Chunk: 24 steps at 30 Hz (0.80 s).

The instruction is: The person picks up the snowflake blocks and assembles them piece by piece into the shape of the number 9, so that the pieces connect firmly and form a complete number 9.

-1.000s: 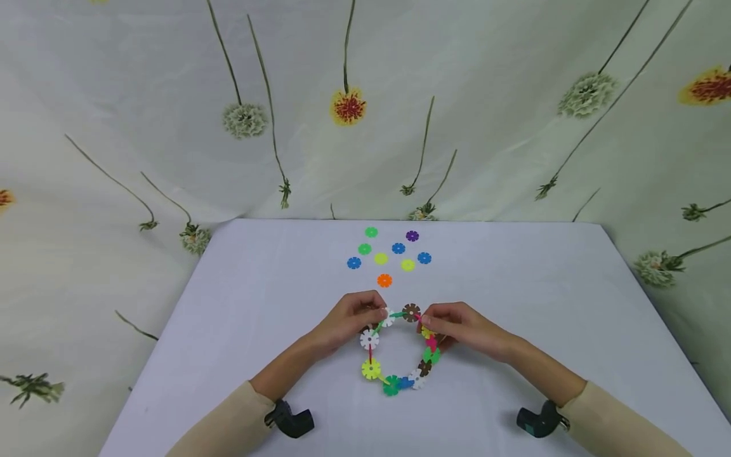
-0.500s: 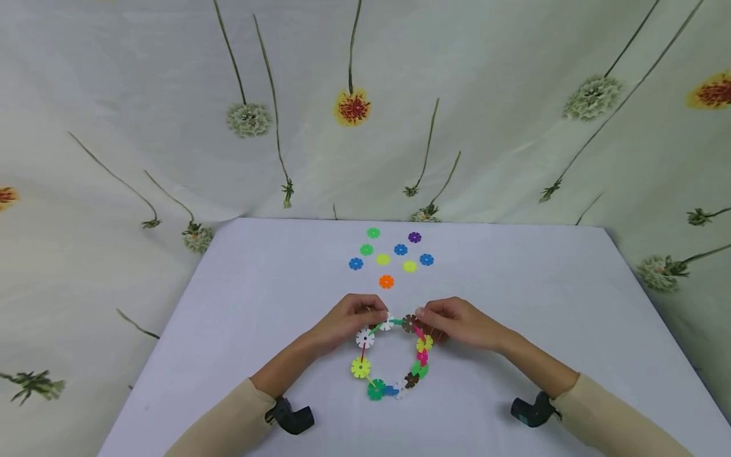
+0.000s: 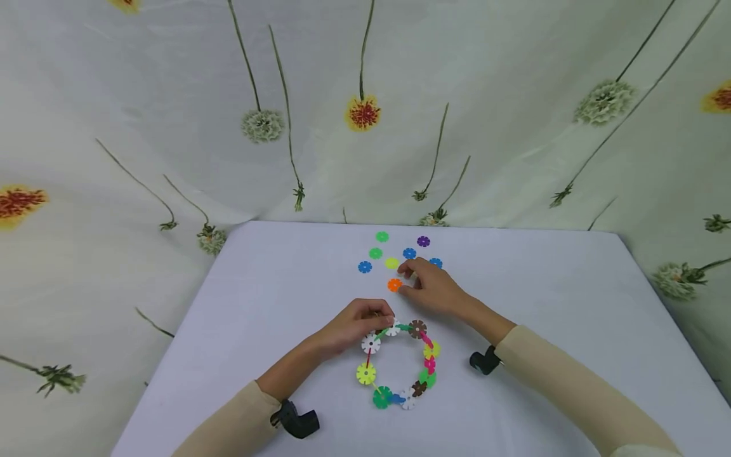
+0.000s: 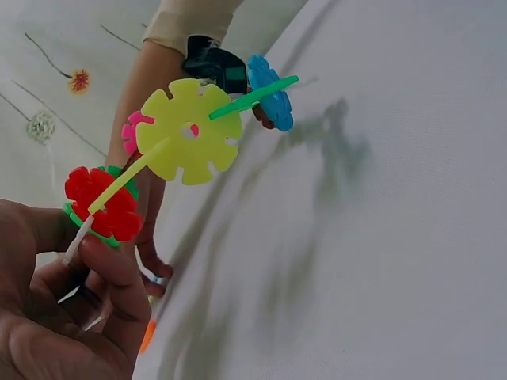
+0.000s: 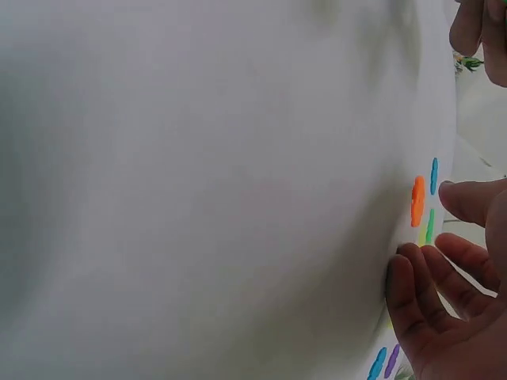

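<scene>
Behind everything, a flower-printed cloth [image 3: 171, 76] is hung, and before it a white-covered counter [image 3: 274, 273] is spread, by which the small bright pieces are probably made easy to pick out. Two pale sleeves [image 3: 548, 371] are stretched across it, each with a black wrist camera [image 3: 297, 423] at its cuff, turned so that the hand's work can be viewed.

By the left hand [image 3: 354, 325], a ring of linked discs [image 3: 366, 374] is held near the body, in front of the loose pieces. Its far-left edge is pinched between thumb and curled fingers at a white disc [image 3: 392, 328], presumably so that the jointed loop is kept steady by one hand alone. The right hand [image 3: 436, 289] is extended above the loose discs; its fingers are bent and parted from the thumb, with nothing seen grasped. Whether a disc is touched by its fingertips cannot be told.

Nearest the thumb, an orange disc [image 3: 395, 285] is laid flat. Beyond it, yellow [image 3: 391, 263], blue [image 3: 364, 267], green [image 3: 382, 237] and purple [image 3: 423, 241] discs are scattered singly, apparently for easy picking.
</scene>
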### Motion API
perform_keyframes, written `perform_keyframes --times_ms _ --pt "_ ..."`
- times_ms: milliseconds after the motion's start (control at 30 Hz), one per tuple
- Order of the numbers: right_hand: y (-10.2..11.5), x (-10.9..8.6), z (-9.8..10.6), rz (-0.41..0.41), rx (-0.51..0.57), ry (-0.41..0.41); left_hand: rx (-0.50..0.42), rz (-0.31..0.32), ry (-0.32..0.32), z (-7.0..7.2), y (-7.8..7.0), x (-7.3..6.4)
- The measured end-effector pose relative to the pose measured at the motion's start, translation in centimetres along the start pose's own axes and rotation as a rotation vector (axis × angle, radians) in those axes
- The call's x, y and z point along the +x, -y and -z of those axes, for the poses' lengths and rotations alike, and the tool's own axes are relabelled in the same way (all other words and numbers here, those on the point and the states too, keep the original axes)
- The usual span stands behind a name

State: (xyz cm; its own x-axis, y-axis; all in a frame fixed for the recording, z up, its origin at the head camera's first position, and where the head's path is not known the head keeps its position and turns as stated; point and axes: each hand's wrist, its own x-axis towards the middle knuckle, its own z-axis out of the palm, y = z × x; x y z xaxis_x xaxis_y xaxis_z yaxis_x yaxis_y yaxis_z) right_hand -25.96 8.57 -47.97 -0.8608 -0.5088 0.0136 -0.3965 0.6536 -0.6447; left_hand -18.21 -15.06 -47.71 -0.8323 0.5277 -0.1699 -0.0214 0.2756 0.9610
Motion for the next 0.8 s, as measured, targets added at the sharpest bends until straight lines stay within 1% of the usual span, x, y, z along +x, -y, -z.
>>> perform_keyframes --times_ms 167,233,300,400,533,667,800 --pt "0.1 1.4 -0.6 -0.015 -0.114 -0.017 -0.028 0.010 0.006 -0.2 0.0 0.0" --pt "0.0 1.7 -0.7 -0.019 -0.138 -0.021 -0.039 0.016 0.011 -0.2 0.0 0.1" --pt "0.0 1.8 -0.8 -0.027 -0.137 -0.027 -0.054 0.015 0.017 -0.3 -0.1 0.1" --pt "0.0 1.9 -0.9 -0.035 -0.118 -0.030 -0.062 0.018 0.019 -0.3 -0.2 0.1" --pt "0.1 1.9 -0.8 -0.046 -0.058 -0.025 -0.071 0.036 0.011 -0.3 -0.2 0.1" --pt "-0.1 1.8 -1.0 -0.029 -0.006 -0.021 -0.084 0.055 0.002 -0.3 -0.3 0.1" --pt "-0.2 1.3 -1.0 -0.009 0.050 -0.018 -0.088 0.059 -0.003 -0.3 -0.3 0.0"
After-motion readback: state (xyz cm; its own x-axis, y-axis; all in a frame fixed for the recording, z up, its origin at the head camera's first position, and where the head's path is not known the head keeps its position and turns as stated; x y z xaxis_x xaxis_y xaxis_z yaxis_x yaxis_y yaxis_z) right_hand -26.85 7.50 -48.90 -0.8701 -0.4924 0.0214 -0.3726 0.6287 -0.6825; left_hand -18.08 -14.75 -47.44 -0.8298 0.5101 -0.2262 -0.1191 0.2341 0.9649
